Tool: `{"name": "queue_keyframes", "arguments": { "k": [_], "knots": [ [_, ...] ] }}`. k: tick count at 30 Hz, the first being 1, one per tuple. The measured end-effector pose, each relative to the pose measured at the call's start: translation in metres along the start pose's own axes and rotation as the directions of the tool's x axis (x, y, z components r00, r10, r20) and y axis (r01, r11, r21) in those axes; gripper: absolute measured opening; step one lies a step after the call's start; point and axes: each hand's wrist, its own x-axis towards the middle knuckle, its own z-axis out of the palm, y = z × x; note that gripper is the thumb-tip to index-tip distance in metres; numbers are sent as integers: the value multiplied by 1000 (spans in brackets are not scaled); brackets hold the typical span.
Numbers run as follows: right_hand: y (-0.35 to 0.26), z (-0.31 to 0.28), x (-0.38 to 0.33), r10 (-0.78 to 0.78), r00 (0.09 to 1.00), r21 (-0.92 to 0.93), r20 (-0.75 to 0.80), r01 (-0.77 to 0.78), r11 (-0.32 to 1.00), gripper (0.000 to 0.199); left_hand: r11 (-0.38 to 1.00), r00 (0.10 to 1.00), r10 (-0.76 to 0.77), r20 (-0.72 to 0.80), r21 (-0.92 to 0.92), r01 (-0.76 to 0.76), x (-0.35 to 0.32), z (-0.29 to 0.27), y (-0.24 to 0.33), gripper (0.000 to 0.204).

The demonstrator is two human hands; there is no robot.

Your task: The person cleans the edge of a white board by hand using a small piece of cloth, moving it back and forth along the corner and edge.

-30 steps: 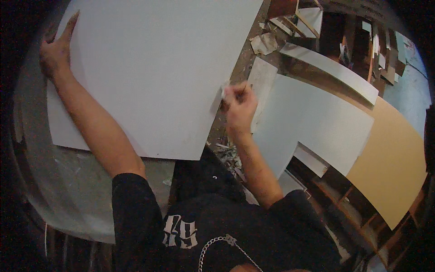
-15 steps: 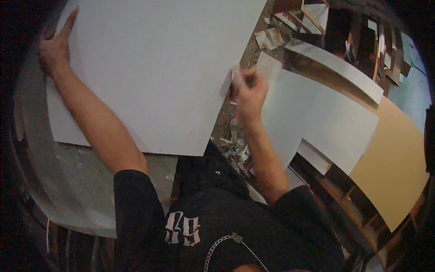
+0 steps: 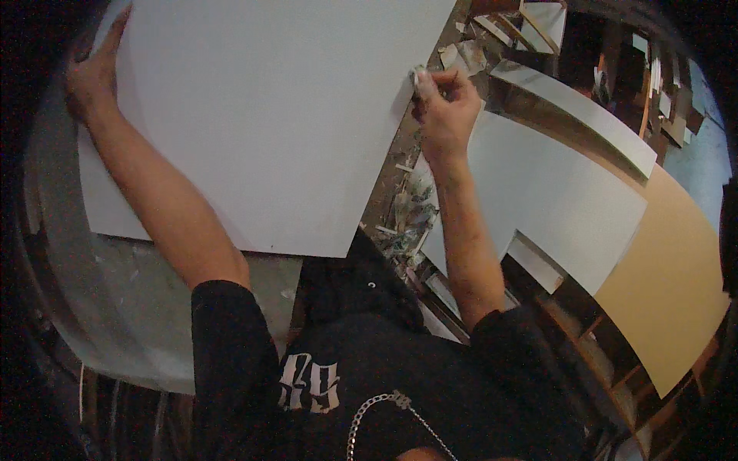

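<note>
A large white panel [image 3: 254, 131] lies in front of me, tilted slightly. My left hand [image 3: 94, 88] grips its left edge, with the thumb along the rim and the other fingers partly hidden behind it. At the panel's right edge, my right hand [image 3: 447, 111] is closed in a pinch. Between its thumb and fingertips sits a small pale wad [image 3: 420, 79], too small to name for sure, right at the edge.
To the right lie another white panel [image 3: 553, 192] with a notch cut out, a narrow white strip [image 3: 576, 107] and a tan board [image 3: 665, 284]. Scraps and shavings [image 3: 411, 203] litter the floor beside the large panel. A grey surface [image 3: 154, 307] extends under its left side.
My right hand has moved farther away along the panel's right edge, still pinching the pale wad. The left hand keeps its grip on the panel.
</note>
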Motion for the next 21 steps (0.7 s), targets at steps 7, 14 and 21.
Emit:
{"name": "queue_keyframes", "arguments": {
  "k": [7,14,21],
  "knots": [
    [20,-5,-29,51,997,154,55,-59,986,25,976,982,187,-10,-114,-187,3,8,-14,79],
    [25,-10,-46,112,987,241,119,-138,961,23,989,990,129,-57,85,-124,4,8,-12,74],
    [17,-8,-15,-26,997,89,67,20,996,27,979,980,183,-75,104,-175,23,15,-35,82]
  ]
}}
